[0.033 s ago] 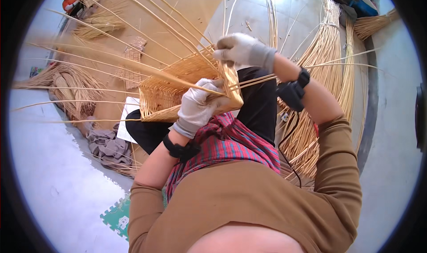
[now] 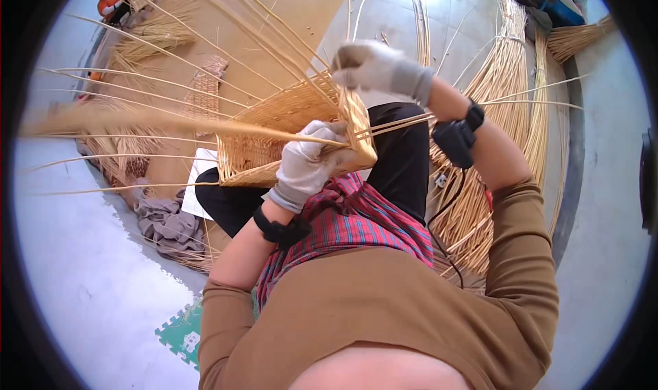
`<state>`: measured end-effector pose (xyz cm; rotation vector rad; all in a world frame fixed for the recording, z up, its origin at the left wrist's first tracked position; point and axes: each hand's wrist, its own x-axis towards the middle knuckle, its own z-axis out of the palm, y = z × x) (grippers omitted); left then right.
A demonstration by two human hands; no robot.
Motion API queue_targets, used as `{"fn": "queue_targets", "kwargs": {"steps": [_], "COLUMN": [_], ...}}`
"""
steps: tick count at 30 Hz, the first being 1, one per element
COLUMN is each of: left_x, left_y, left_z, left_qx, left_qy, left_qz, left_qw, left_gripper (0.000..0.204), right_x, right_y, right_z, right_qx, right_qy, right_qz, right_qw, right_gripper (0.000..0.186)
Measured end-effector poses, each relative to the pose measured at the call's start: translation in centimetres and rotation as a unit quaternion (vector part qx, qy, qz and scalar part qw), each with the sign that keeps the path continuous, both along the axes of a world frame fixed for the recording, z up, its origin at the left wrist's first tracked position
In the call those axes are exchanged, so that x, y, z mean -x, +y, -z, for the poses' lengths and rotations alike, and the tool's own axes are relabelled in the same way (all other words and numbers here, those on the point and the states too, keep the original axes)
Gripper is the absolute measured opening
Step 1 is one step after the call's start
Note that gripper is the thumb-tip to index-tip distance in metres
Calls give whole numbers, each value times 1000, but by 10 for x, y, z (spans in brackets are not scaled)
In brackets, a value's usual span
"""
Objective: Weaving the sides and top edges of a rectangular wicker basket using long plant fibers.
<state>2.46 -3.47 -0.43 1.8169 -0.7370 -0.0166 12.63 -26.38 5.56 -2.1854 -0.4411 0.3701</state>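
Note:
A rectangular wicker basket, part woven, rests tilted across my lap with long loose stakes fanning out from its rim. My left hand, in a whitish work glove, is closed on the basket's near wall close to the right corner. A bundle of strands passes by its fingers and runs left, blurred at the far end. Above the basket's far right corner, my gloved right hand is smeared by motion. Its fingers curl down around a pale wicker strand at the rim, though the fingertips are hard to make out.
Big sheaves of wicker rods lie on the floor to the right. More bundled wicker and a crumpled grey cloth are at left. A woven panel lies beyond the basket. A green foam mat shows at lower left.
My right hand has shifted slightly to the right. The loose strands at left have swung lower and blurred; one stake above the basket blurs too. My left hand stays on the basket.

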Motion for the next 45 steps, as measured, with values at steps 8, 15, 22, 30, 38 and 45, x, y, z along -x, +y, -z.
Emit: {"fn": "queue_targets", "kwargs": {"steps": [8, 15, 22, 30, 38, 45], "left_x": [-3, -6, -1, 4, 5, 2], "left_y": [3, 8, 8, 5, 5, 2], "left_z": [7, 2, 6, 6, -36, -32], "left_qx": [11, 20, 7, -29, -202, -182], "left_qy": [-3, 27, 15, -10, -27, -11], "left_qz": [-23, -18, -23, -3, -12, -18], "left_qw": [1000, 999, 1000, 1000, 979, 983], "left_gripper": [25, 25, 25, 24, 53, 52], "right_x": [89, 120, 107, -2, 3, -11], "right_y": [-2, -63, -43, 1, 26, 35], "right_z": [-31, 88, 148, 67, 15, -13], "right_qx": [-288, -571, -680, -440, -318, -104], "right_qy": [-53, -110, 144, 236, -179, -274], "right_qz": [58, 142, 228, 19, -161, -200], "right_qw": [954, 801, 682, 866, 917, 935], "right_gripper": [11, 13, 30, 30, 44, 66]}}
